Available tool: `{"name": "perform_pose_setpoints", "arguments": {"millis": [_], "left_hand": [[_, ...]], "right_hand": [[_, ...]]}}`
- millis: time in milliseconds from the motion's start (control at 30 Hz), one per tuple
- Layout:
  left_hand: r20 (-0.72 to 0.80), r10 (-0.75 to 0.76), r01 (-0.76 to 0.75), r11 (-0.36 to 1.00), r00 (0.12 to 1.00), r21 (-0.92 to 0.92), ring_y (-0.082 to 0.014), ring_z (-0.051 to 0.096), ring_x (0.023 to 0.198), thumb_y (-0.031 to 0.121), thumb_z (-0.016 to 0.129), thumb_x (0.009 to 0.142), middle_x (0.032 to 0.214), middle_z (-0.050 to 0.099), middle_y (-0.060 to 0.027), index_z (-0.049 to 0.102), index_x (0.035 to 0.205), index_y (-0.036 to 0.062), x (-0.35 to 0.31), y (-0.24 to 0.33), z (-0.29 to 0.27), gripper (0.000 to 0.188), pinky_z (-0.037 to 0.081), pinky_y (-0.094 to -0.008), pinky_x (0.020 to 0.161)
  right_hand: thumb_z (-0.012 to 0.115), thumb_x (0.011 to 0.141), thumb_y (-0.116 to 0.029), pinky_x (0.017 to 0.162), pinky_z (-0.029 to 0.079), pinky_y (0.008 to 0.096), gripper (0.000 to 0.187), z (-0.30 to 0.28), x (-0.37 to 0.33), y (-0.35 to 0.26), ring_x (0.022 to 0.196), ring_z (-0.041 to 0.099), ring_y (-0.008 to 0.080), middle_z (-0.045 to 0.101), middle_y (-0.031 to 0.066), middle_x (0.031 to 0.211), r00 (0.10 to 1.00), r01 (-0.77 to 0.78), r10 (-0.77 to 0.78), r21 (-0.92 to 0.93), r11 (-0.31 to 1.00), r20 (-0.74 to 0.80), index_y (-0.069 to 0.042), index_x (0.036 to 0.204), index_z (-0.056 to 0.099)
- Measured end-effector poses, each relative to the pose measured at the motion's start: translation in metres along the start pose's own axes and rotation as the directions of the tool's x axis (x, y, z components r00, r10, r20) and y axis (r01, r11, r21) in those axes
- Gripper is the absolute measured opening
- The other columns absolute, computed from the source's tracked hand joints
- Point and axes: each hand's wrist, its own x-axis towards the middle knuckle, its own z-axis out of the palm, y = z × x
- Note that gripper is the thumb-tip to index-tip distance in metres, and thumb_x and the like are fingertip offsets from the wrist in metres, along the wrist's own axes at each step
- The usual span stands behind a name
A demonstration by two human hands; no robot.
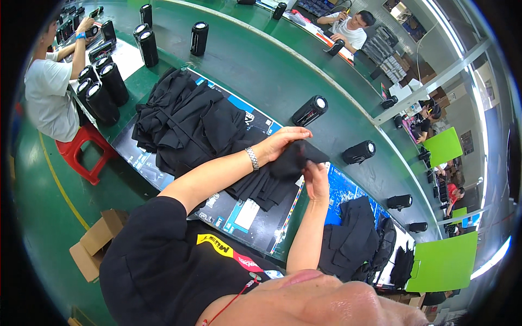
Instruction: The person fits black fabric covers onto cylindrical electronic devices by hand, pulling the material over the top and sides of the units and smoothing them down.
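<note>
In front of me I hold up a black cloth piece (291,162); whether it is a pouch or a flat sheet I cannot tell. My left hand (283,142), with a metal watch on its wrist, grips its upper left side, the fingers long along the top edge. At the right edge of the cloth, my right hand (316,180) pinches it with thumb and fingers. Below the hands a fanned stack of black cloth pieces (265,187) lies on the printed board. To the left sits a large heap of black cloth (187,117).
Black cylindrical speakers (310,111) stand or lie along the green conveyor belt (255,70) beyond my hands. More black cloth (350,236) is piled at right. A co-worker (57,95) sits at left by a red stool (87,149); others work across the belt. An open carton (98,244) is on the floor.
</note>
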Motion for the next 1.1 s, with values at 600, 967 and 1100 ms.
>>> {"name": "perform_pose_setpoints", "arguments": {"millis": [600, 967, 1100], "left_hand": [[0.186, -0.137, -0.017, 0.761, 0.973, 0.649, -0.0026, 0.051, 0.069, 0.034, 0.052, 0.096, 0.073, 0.057, 0.0049, 0.068, 0.095, 0.0027, -0.009, 0.042, 0.032, 0.035, 0.041, -0.0197, 0.062], [0.032, -0.188, 0.102, 0.655, 0.982, 0.749, -0.0030, 0.050, 0.073, 0.016, 0.058, 0.090, 0.082, 0.059, 0.0040, 0.064, 0.098, 0.0032, 0.046, 0.053, 0.003, 0.016, 0.038, -0.0175, 0.066], [0.037, 0.051, -0.060, 0.567, 0.998, 0.822, -0.0057, 0.054, 0.076, 0.011, 0.059, 0.088, 0.087, 0.062, 0.0010, 0.063, 0.101, -0.0006, 0.092, 0.041, 0.008, 0.018, 0.043, -0.0209, 0.070]], "right_hand": [[0.061, 0.087, -0.004, 0.083, 0.043, 0.0232, 0.011, 0.041, -0.004, -0.051, 0.091, 0.056, 0.0083, 0.063, -0.0011, 0.094, 0.972, 0.108, -0.043, -0.276, 0.955, 0.231, -0.004, 0.099, 0.061], [0.065, 0.087, -0.013, 0.067, 0.040, 0.0204, 0.018, -0.003, 0.053, -0.064, 0.080, 0.055, 0.0063, 0.062, 0.0008, 0.090, 0.998, 0.011, 0.002, -0.233, 0.973, 0.057, -0.003, 0.100, 0.060], [0.070, 0.082, -0.010, 0.071, 0.045, 0.0222, 0.024, -0.012, 0.087, -0.078, 0.081, 0.060, 0.0102, 0.067, 0.0051, 0.092, 0.949, 0.209, -0.296, -0.482, 0.851, -0.111, 0.003, 0.102, 0.064]]}}
